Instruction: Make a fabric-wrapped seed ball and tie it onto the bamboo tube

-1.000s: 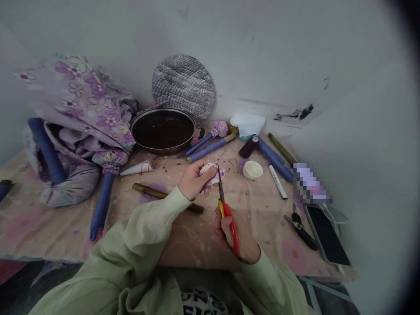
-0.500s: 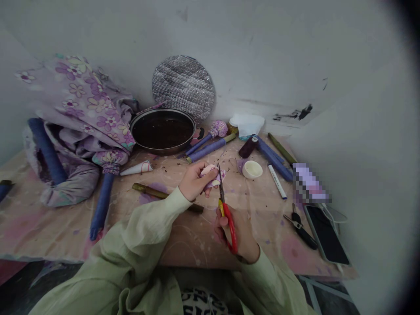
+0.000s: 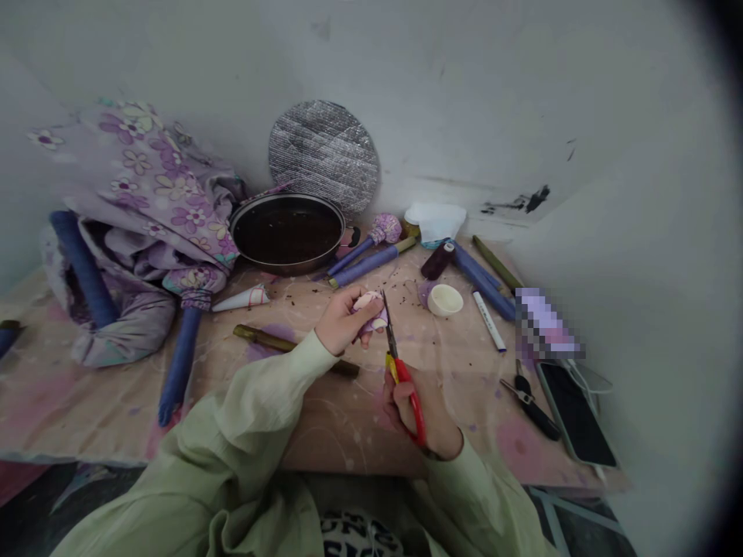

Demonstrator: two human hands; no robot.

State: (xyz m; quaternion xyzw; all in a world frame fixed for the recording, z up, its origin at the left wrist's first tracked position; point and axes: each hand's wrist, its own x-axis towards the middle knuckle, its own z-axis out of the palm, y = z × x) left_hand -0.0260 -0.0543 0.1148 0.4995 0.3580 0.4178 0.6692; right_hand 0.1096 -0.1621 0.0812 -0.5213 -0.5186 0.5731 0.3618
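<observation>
My left hand (image 3: pixel 344 319) pinches a small folded piece of purple and white flowered cloth (image 3: pixel 377 319) between thumb and fingers. In my right hand (image 3: pixel 426 410) is a pair of scissors (image 3: pixel 413 398) with red and yellow handles, its blades pointing away from me. The blade tips lie right at the cloth's right edge; whether they touch it I cannot tell. Under my left wrist, a brown-green stick (image 3: pixel 267 337) lies across the tabletop. A small white bowl (image 3: pixel 445 300) stands to the right of the cloth.
Behind sits a dark round pan (image 3: pixel 289 261) before a silver disc (image 3: pixel 325 155). Flowered fabric (image 3: pixel 168 170) and blue-wrapped sticks (image 3: pixel 181 363) fill the left. On the right are a thread spool (image 3: pixel 437 261), a marker (image 3: pixel 489 321), pliers (image 3: pixel 537 410) and a phone (image 3: pixel 576 414).
The scissors' blades have shifted slightly left along the cloth, and less cloth shows to their right. My left hand keeps its hold in nearly the same place.
</observation>
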